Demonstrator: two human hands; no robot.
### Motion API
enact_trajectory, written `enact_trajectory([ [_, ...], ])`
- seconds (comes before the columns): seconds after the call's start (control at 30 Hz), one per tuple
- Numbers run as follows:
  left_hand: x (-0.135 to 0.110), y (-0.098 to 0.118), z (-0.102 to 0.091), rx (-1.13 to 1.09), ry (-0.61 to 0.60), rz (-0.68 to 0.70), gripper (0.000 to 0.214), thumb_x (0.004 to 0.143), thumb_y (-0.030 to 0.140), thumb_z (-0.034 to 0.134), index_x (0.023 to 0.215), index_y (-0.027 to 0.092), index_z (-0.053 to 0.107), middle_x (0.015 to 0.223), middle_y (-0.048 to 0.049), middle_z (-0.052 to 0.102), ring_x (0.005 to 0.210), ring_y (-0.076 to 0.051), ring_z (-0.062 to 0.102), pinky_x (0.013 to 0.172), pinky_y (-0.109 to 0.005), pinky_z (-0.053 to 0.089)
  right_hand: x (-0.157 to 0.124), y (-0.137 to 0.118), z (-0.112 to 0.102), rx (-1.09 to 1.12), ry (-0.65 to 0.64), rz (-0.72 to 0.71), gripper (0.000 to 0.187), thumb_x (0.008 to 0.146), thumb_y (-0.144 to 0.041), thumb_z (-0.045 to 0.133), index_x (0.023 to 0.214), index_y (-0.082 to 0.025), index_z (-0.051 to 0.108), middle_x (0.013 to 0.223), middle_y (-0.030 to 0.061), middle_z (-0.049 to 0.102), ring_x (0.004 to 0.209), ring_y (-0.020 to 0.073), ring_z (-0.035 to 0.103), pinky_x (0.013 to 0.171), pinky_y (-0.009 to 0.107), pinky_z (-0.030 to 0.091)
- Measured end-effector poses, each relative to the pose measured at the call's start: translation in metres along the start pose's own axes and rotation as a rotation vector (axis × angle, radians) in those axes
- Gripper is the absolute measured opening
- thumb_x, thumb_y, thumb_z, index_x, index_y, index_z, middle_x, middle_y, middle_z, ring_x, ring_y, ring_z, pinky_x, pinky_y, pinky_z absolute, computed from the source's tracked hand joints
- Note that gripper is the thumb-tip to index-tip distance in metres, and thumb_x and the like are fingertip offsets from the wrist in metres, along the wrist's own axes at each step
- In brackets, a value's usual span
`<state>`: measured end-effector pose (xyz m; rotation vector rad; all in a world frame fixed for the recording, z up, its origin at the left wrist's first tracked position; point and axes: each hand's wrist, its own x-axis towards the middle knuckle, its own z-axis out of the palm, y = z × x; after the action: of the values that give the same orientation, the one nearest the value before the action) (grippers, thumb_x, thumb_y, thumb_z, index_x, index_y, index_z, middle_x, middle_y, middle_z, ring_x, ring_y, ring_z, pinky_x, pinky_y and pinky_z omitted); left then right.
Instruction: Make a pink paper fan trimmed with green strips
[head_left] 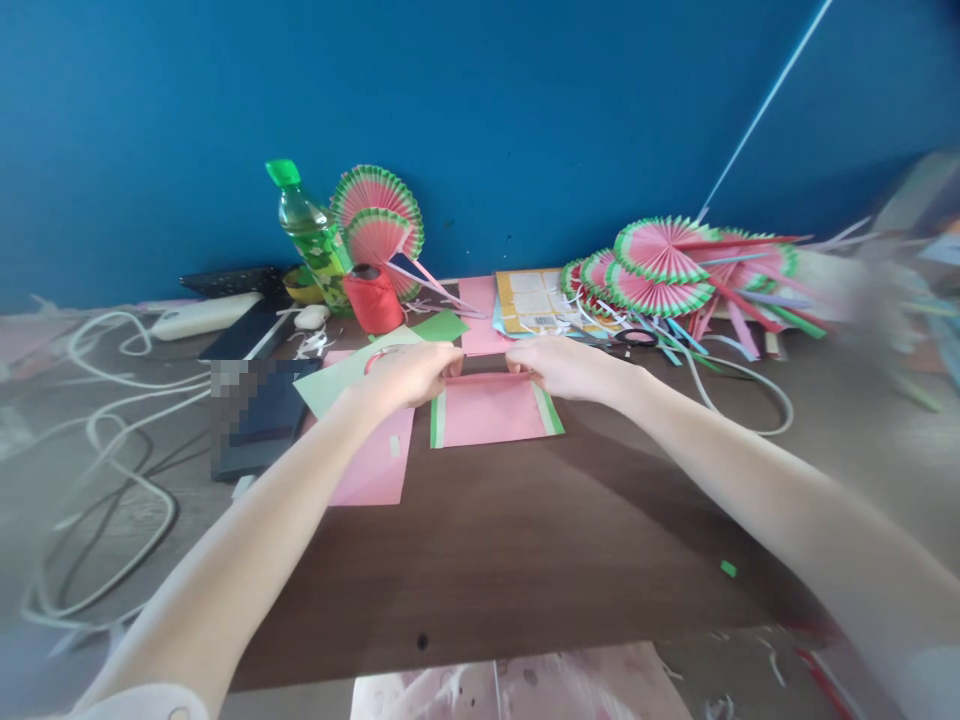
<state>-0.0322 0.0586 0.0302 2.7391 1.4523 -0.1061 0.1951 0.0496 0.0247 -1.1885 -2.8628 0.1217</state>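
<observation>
A pink paper sheet with white and green strips along its two side edges lies on the brown table. At its far left corner, my left hand has its fingers closed on the far edge. My right hand pinches that same edge at the right corner. The far edge looks folded or raised between them, though the fingertips are partly hidden. Beside my left hand lie a pale green sheet and a plain pink sheet. A red ring-shaped handle shows behind my left wrist.
Pleated pink-and-green paper fans are piled at the back right; others lean near a green-capped bottle. A red roll stands beside it. White cables loop on the left. A green scrap lies front right.
</observation>
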Motion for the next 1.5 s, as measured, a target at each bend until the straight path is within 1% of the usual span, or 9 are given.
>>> enact_trajectory([
  [0.17,-0.004,0.009,0.005,0.132,0.061,0.002,0.028,0.071,0.006,0.045,0.09,0.023,0.056,0.092,-0.001,0.063,0.078,-0.018,0.058,0.059,-0.028,0.034,-0.001,-0.016,-0.004,-0.162,-0.025,0.056,0.03,0.071,0.005,0.046,0.088,-0.015,0.059,0.092,0.007,0.065,0.089,0.0196,0.06,0.059,0.026,0.03],
  [0.4,-0.023,0.051,0.005,0.531,0.106,0.026,0.031,0.074,-0.002,0.039,0.093,0.015,0.055,0.081,-0.0067,0.058,0.066,-0.019,0.059,0.05,-0.027,0.034,-0.008,-0.046,-0.008,-0.288,-0.072,0.186,0.024,0.084,-0.005,0.042,0.1,-0.013,0.059,0.094,0.0111,0.066,0.087,0.0239,0.063,0.057,0.028,0.038],
  [0.57,-0.034,0.079,0.0,0.521,-0.016,-0.086,0.031,0.072,-0.006,0.04,0.094,0.008,0.056,0.08,-0.0095,0.057,0.065,-0.018,0.06,0.049,-0.024,0.038,-0.012,-0.066,-0.007,-0.329,-0.125,0.243,0.028,0.084,-0.003,0.04,0.106,-0.008,0.056,0.093,0.0152,0.063,0.082,0.0234,0.065,0.059,0.028,0.044],
  [0.73,-0.041,0.091,0.007,0.451,-0.026,-0.159,0.054,0.074,0.002,0.05,0.126,0.012,0.04,0.093,-0.0124,0.057,0.078,-0.022,0.06,0.055,-0.026,0.044,-0.015,-0.079,0.002,-0.36,-0.116,0.259,0.041,0.086,-0.003,0.036,0.126,-0.007,0.045,0.099,0.0177,0.062,0.083,0.0234,0.065,0.06,0.028,0.047],
  [0.93,-0.046,0.093,0.01,0.25,0.096,-0.147,0.037,0.081,0.011,0.05,0.117,0.016,0.048,0.095,-0.0127,0.057,0.09,-0.023,0.055,0.064,-0.029,0.046,-0.015,-0.079,0.003,-0.375,-0.123,0.228,0.036,0.083,0.0,0.037,0.111,-0.005,0.058,0.093,0.0182,0.064,0.083,0.0223,0.064,0.058,0.026,0.045],
  [1.1,-0.034,0.08,0.003,0.321,0.012,-0.14,0.03,0.079,0.001,0.041,0.104,0.009,0.054,0.087,-0.0131,0.059,0.076,-0.021,0.059,0.055,-0.027,0.042,-0.01,-0.06,-0.011,-0.34,-0.139,0.201,0.029,0.079,-0.005,0.046,0.102,-0.009,0.065,0.091,0.0168,0.067,0.082,0.0239,0.065,0.058,0.027,0.043],
  [1.17,-0.027,0.068,0.003,0.327,0.054,-0.16,0.027,0.081,0.002,0.037,0.1,0.011,0.055,0.087,-0.0117,0.059,0.075,-0.021,0.061,0.056,-0.028,0.042,-0.007,-0.048,-0.014,-0.321,-0.142,0.201,0.028,0.078,-0.006,0.046,0.094,-0.012,0.068,0.089,0.0147,0.068,0.085,0.0249,0.065,0.06,0.028,0.042],
  [1.3,-0.017,0.047,0.002,0.273,0.15,-0.06,0.017,0.086,0.019,0.044,0.095,0.014,0.057,0.092,-0.0096,0.06,0.092,-0.025,0.057,0.069,-0.033,0.044,-0.002,-0.022,-0.012,-0.177,-0.07,0.158,0.033,0.077,-0.007,0.047,0.096,-0.021,0.07,0.096,0.0072,0.07,0.09,0.0214,0.063,0.065,0.028,0.04],
  [1.5,-0.012,0.038,0.002,-0.022,0.129,0.009,0.012,0.085,0.023,0.045,0.088,0.016,0.055,0.092,-0.0052,0.059,0.092,-0.019,0.054,0.077,-0.03,0.041,0.0,-0.001,-0.004,0.067,-0.003,0.075,0.023,0.075,-0.009,0.047,0.085,-0.016,0.066,0.09,0.0051,0.069,0.082,0.0162,0.06,0.066,0.025,0.037],
])
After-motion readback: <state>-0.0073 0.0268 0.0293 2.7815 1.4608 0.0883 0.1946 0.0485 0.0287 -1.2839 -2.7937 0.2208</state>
